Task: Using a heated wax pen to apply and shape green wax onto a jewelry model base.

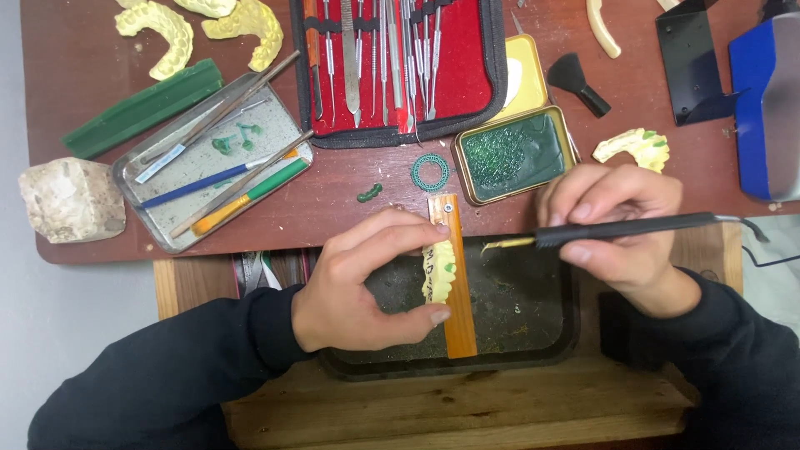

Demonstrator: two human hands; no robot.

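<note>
Yellow dental cast [439, 272] sits centre-near, pinched in the left hand [367, 287]: thumb on the near side, fingers curled over the far side, so the tooth surface faces right toward the tool. Cast rests against an orange wooden peg [454, 287] that spans the black tray [517, 317]; judging by the debris in the tray, the peg is a brace and the tray catches wax bits.

Right hand [621, 225] is closed on a black corded wax tool [617, 229] in a pen grip, brass tip pointing left, just short of the cast. Cord runs off right.

Green wax tin [512, 154] lies open just far of the tool, close for reloading. Red instrument case [396, 62] is open further back. Metal tray with tools [212, 158] sits far left, with a green wax block [142, 108] and a plaster lump [71, 200] beyond it. More casts [200, 29] are at the far left edge.

Room: tray interior right of the peg is bare, so the tip has free travel. The table [75, 50] edge runs just far of the tray; a small green wax ring [430, 172] lies near it.
</note>
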